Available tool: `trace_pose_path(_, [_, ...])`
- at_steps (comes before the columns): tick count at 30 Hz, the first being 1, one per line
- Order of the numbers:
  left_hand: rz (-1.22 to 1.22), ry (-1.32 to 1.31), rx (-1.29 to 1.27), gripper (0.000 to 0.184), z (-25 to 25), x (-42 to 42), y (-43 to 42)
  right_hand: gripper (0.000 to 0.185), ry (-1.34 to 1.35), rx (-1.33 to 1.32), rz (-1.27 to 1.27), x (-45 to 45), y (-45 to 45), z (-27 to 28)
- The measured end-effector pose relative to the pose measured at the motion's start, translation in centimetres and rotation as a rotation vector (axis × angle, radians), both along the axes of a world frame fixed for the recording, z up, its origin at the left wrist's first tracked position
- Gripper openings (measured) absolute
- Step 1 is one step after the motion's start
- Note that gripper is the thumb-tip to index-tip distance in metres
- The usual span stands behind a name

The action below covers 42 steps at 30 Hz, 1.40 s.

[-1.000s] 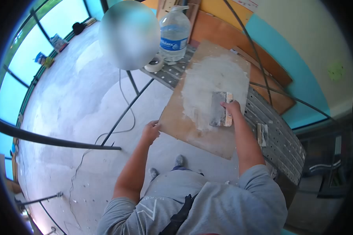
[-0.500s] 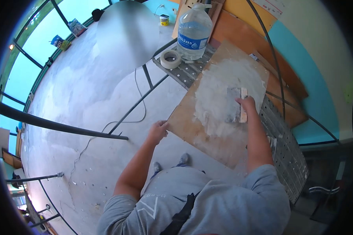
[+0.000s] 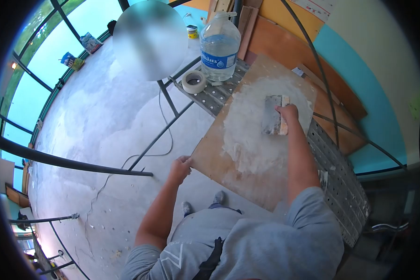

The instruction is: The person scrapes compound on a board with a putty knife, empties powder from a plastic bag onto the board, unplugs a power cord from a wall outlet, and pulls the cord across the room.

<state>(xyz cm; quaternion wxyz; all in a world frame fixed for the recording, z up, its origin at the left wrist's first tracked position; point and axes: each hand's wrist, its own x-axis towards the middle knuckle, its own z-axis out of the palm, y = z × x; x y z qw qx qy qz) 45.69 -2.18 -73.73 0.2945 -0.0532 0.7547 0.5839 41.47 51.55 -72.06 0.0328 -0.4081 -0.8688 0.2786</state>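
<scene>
A brown board (image 3: 206,157) lies on the perforated metal platform, its middle coated with a whitish paste (image 3: 241,119). My left hand (image 3: 180,170) pinches the board's near left corner between thumb and fingers. My right hand (image 3: 289,113) is closed around the light-coloured handle of a wide putty knife (image 3: 271,115). The knife's grey, smeared blade rests on or just over the paste; exact contact cannot be told.
A large water bottle (image 3: 219,49) and a roll of tape (image 3: 193,82) stand on the platform (image 3: 339,179) past the board. Dark metal bars (image 3: 74,154) and a cable (image 3: 171,133) cross the left side. Wooden panels (image 3: 284,42) lean against the wall.
My right hand has slid the putty knife toward the far end of the board. My left hand keeps its hold on the corner. The whole view has shifted slightly.
</scene>
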Motion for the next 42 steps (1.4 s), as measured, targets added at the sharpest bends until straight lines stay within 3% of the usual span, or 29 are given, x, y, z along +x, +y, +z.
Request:
trace_pose_path(3, [0.012,0.001,-0.008,0.026,-0.5,-0.1,0.0,0.052,-0.019,-0.137,0.087,-3.4,-9.0,4.1])
trace_pose_path(5, [0.011,0.022,-0.02,0.029,-0.7,0.0,0.1,0.055,0.048,0.226,0.265,-5.3,-14.5,2.3])
trace_pose_path(6, [0.008,0.033,-0.029,0.031,-0.7,-0.1,-0.2,0.055,-0.026,0.11,0.315,-6.2,-14.7,2.8])
trace_pose_path(9, [0.001,0.06,-0.146,0.031,0.7,0.1,0.2,0.057,0.1,-0.099,0.154,-5.2,-9.0,5.1])
trace_pose_path(12, [-0.001,0.094,-0.16,0.032,0.2,0.4,0.4,0.061,-0.001,-0.121,0.211,-6.2,-9.2,3.6])
trace_pose_path(15, [0.012,0.069,-0.153,0.032,0.9,0.6,0.7,0.051,0.103,0.246,0.294,-5.7,-14.1,3.0])
trace_pose_path(16, [0.004,0.091,-0.161,0.03,1.5,0.3,0.8,0.048,-0.102,-0.016,0.293,-6.5,-12.3,4.0])
trace_pose_path(17, [0.0,0.107,-0.168,0.027,2.1,0.4,0.8,0.041,0.027,-0.036,0.217,-5.7,-10.6,4.4])
trace_pose_path(19, [0.015,0.116,-0.155,0.028,1.7,0.4,0.9,0.044,0.004,0.012,0.157,-5.8,-7.6,3.7])
trace_pose_path(21, [0.031,0.099,-0.129,0.032,-0.2,0.3,0.6,0.046,0.067,-0.026,0.247,-6.0,-10.9,2.7])
trace_pose_path(22, [0.036,0.067,-0.13,0.033,0.2,0.6,0.8,0.05,-0.008,-0.024,0.261,-7.6,-12.4,-0.4])
trace_pose_path(23, [0.042,0.041,-0.13,0.033,1.1,0.6,1.0,0.05,0.078,0.109,0.302,-5.7,-15.7,2.6])
trace_pose_path(25, [0.035,0.056,-0.154,0.034,1.9,0.3,0.8,0.048,0.029,0.147,0.352,-7.3,-13.0,1.3])
trace_pose_path(26, [0.026,0.089,-0.172,0.034,1.7,0.4,0.6,0.047,0.043,-0.154,0.222,-6.3,-11.1,3.8])
trace_pose_path(27, [0.021,0.125,-0.183,0.034,1.7,0.4,0.7,0.042,0.05,-0.102,0.091,-4.9,-10.4,7.1])
trace_pose_path(29, [0.054,0.125,-0.194,0.03,2.2,0.4,1.4,0.04,-0.022,-0.062,0.087,-6.2,-7.7,4.4])
trace_pose_path(31, [0.078,0.097,-0.194,0.028,2.3,1.1,1.5,0.042,0.038,-0.224,0.239,-7.3,-11.6,0.3])
trace_pose_path(33, [0.097,0.07,-0.162,0.028,2.2,1.1,1.8,0.045,-0.026,-0.033,0.398,-6.7,-18.0,-1.7])
trace_pose_path(36, [0.013,0.106,-0.187,0.031,1.5,0.7,1.1,0.051,0.159,0.186,0.44,-3.8,-19.4,0.2])
trace_pose_path(37, [0.011,0.11,-0.188,0.031,1.4,0.8,0.9,0.06,-0.06,-0.183,0.461,-4.1,-15.7,1.8])
trace_pose_path(38, [0.013,0.115,-0.186,0.03,1.4,0.6,0.9,0.061,0.148,-0.197,0.348,-2.7,-11.6,1.3])
trace_pose_path(39, [0.017,0.123,-0.18,0.029,1.4,0.3,0.9,0.055,0.138,0.086,0.327,-0.4,-8.9,4.7])
trace_pose_path(40, [0.028,0.126,-0.162,0.028,1.0,0.3,0.8,0.053,0.151,-0.144,0.26,1.4,-3.9,4.4])
trace_pose_path(41, [0.023,0.137,-0.166,0.028,0.6,0.4,0.7,0.053,0.064,0.051,0.262,3.8,-0.1,3.8])
trace_pose_path(42, [0.016,0.148,-0.168,0.028,0.0,0.5,0.6,0.053,0.038,0.078,0.224,6.4,-0.2,4.8])
